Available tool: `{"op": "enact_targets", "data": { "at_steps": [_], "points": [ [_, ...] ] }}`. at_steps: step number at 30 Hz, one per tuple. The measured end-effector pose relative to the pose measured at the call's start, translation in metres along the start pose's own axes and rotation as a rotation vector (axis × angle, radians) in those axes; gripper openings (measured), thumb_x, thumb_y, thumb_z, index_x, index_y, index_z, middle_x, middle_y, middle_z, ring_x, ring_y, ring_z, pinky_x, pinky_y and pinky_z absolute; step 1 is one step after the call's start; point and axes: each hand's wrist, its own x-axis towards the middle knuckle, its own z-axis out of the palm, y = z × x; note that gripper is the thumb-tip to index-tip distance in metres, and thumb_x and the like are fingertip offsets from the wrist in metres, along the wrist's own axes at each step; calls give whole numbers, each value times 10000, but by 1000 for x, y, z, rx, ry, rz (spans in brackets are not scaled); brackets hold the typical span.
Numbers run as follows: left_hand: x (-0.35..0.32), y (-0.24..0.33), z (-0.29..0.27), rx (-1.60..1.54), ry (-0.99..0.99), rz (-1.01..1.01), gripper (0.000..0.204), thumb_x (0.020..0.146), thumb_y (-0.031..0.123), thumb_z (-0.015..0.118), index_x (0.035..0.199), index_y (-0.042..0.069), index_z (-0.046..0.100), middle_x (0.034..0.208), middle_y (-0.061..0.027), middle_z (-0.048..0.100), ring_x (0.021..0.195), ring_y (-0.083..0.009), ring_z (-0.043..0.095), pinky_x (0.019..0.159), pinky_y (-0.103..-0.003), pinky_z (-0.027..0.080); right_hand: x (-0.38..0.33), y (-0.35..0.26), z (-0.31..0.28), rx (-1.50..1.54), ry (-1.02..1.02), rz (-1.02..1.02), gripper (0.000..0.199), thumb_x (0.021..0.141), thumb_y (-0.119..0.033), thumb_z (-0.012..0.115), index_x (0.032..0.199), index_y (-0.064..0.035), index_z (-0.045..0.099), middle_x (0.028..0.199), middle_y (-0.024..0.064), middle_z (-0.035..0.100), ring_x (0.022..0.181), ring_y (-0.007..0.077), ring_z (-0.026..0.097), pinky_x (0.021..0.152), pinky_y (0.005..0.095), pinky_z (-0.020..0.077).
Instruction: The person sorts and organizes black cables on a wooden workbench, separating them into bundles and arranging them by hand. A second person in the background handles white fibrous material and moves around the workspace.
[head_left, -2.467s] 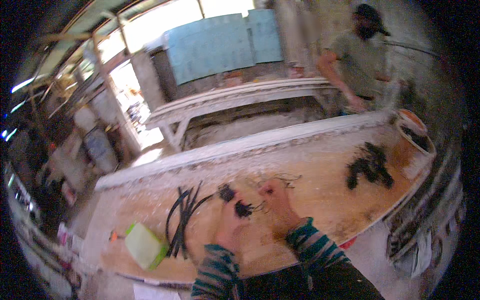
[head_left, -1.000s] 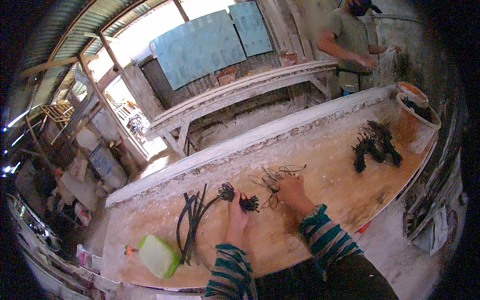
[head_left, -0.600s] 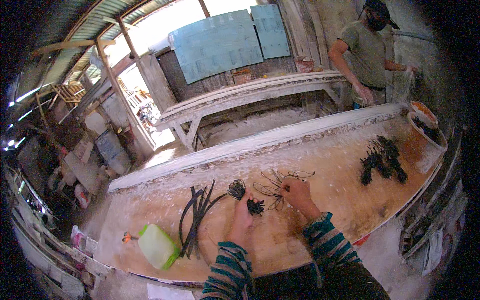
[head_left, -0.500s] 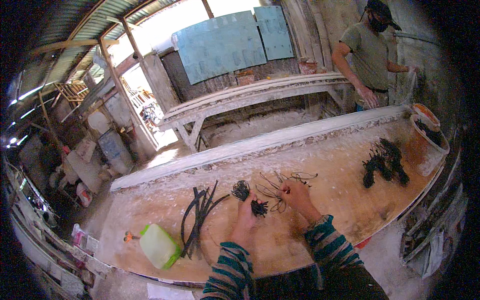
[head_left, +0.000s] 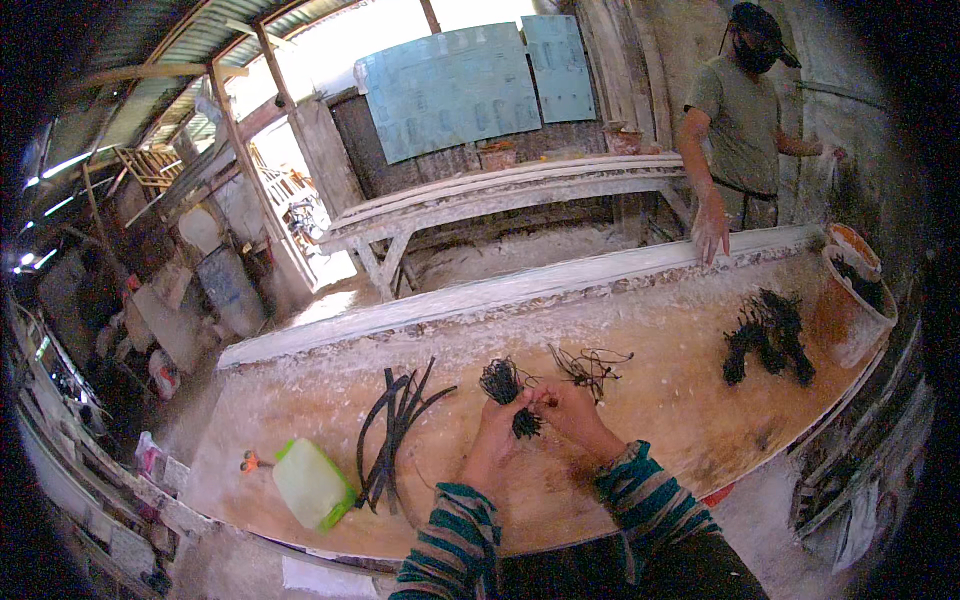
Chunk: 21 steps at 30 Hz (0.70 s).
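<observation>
My left hand (head_left: pixel 490 435) is closed around a bundle of thin black cords (head_left: pixel 500 378). Looped ends fan out above the fist, and a dense dark tuft sticks out below it. Against the bundle, my right hand (head_left: pixel 580 420) is pinched, its fingertips touching the left thumb. A thin dark cord seems to be between those fingertips, mostly hidden by them. Just beyond the right hand, several loose looped cords (head_left: pixel 590 368) lie spread on the wooden board (head_left: pixel 660 440).
Flat black strips (head_left: pixel 398 440) lie to the left, beside a pale container with green edges (head_left: pixel 312 485) and orange-handled scissors (head_left: pixel 252 461). Black cord bundles (head_left: pixel 770 338) rest at right near a dusty bucket (head_left: pixel 855 315). A co-worker's hand (head_left: pixel 711 235) is at the board's far edge.
My right hand has moved left from the loose cords to the bundle in my left hand. The bundle has shifted slightly right. The co-worker's near hand has come down to the board's edge.
</observation>
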Motion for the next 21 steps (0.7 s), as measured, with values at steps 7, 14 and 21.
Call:
{"op": "enact_targets", "data": {
  "at_steps": [7, 14, 21],
  "points": [
    [12, -15, -22, -213, 45, -151, 147, 788, 114, 611, 889, 65, 516, 730, -34, 549, 645, -149, 533, 584, -270, 461, 4, 22, 3, -20, 42, 1, 157, 735, -210, 655, 802, -70, 632, 671, 86, 607, 608, 219, 580, 559, 325, 441],
    [13, 7, -21, -143, 149, 30, 108, 791, 128, 595, 773, 86, 497, 633, -8, 488, 597, -124, 508, 504, -264, 435, 13, 41, -20, -691, 131, 91, 189, 682, -262, 669, 812, -125, 659, 756, 65, 621, 751, 259, 589, 666, 405, 434],
    [20, 2, -34, -165, 111, -129, 140, 807, 150, 578, 730, 102, 472, 613, 2, 466, 583, -113, 496, 507, -260, 429, 8, 32, -18, -853, 8, 157, 182, 653, -235, 666, 819, -164, 651, 869, 74, 592, 899, 271, 541, 742, 452, 394]
  ]
}}
